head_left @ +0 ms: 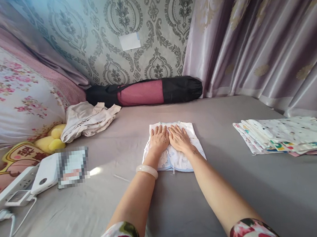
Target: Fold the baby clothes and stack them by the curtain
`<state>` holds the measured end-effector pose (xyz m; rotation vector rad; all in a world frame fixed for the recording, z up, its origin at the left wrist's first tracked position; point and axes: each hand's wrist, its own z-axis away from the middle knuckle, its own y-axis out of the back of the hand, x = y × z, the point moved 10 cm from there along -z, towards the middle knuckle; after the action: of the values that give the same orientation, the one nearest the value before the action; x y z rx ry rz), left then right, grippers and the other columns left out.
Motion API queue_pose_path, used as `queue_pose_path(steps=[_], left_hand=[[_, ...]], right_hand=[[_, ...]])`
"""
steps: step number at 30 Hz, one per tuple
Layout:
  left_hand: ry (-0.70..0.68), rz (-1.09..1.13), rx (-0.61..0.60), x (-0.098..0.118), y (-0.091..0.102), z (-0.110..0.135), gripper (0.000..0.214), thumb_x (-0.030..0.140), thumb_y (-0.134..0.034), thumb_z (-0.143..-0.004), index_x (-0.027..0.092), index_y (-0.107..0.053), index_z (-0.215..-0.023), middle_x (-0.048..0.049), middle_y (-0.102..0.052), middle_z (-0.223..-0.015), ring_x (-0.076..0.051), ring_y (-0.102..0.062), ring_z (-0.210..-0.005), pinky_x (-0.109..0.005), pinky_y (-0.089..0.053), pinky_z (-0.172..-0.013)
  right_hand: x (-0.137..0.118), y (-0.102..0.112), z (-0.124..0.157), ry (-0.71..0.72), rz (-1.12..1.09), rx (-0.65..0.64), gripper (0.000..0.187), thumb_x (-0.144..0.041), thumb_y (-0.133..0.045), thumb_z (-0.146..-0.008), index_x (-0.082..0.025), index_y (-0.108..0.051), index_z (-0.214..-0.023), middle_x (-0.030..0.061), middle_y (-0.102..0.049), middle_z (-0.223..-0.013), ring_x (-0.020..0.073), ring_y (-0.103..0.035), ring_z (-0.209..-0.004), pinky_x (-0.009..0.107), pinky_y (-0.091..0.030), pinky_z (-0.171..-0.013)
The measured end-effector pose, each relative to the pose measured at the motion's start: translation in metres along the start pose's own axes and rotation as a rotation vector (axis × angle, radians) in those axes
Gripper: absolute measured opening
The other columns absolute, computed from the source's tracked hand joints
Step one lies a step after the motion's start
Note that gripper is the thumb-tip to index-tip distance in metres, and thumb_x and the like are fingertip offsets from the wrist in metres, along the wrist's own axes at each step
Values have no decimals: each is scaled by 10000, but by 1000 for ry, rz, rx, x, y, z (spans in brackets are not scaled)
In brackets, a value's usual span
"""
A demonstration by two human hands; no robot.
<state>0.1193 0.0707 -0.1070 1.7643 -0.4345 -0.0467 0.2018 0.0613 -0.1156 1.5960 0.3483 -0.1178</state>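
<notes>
Garment [177, 162] looks light and soft, probably best gripped at its nine and three o'clock edges; left hand [159, 139] and right hand [179, 139] lie flat on it, grasping nothing.

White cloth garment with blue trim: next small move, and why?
I'd probably slide the left hand and the right hand apart to smooth the white cloth garment with blue trim: both lie flat, palms down, close together near its middle, while its outer sides lie uncovered on the plain grey sheet.
</notes>
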Motion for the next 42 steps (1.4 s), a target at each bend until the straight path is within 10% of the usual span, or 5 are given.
queue_pose_path(steps=[8,18,30,42], left_hand=[[40,-71,144,-4,12,5,500,342,-249,-1000,147,-448,-1414,-150,-408,-1502,-313,-288,-1429,-539,-180,-1163],[-21,-139,31,-1,0,3,474,359,-254,-1004,202,-456,-1403,-127,-472,-1458,-300,-407,-1357,-511,-288,-1120],[96,-111,207,-7,24,9,534,323,-196,-1007,67,-447,-1403,-173,-465,-1456,-291,-356,-1396,-473,-217,-1169],[136,-121,102,-15,6,4,569,382,-233,-1000,34,-468,-1384,-222,-462,-1441,-333,-372,-1381,-528,-279,-1125]], right_hand=[[5,15,5,-36,24,83,537,-319,-209,-997,-171,-360,-1490,63,-280,-1578,239,-155,-1470,495,-91,-1181],[11,4,4,-45,100,1,521,-361,-174,-1009,-268,-380,-1479,46,-289,-1578,260,-213,-1453,517,-127,-1163],[24,23,10,-175,72,155,549,-330,-196,-995,-164,-347,-1496,111,-251,-1585,267,-148,-1470,528,-79,-1169],[44,10,9,-319,76,51,601,-405,-161,-997,-128,-323,-1505,121,-241,-1587,260,-128,-1473,495,-85,-1176]])
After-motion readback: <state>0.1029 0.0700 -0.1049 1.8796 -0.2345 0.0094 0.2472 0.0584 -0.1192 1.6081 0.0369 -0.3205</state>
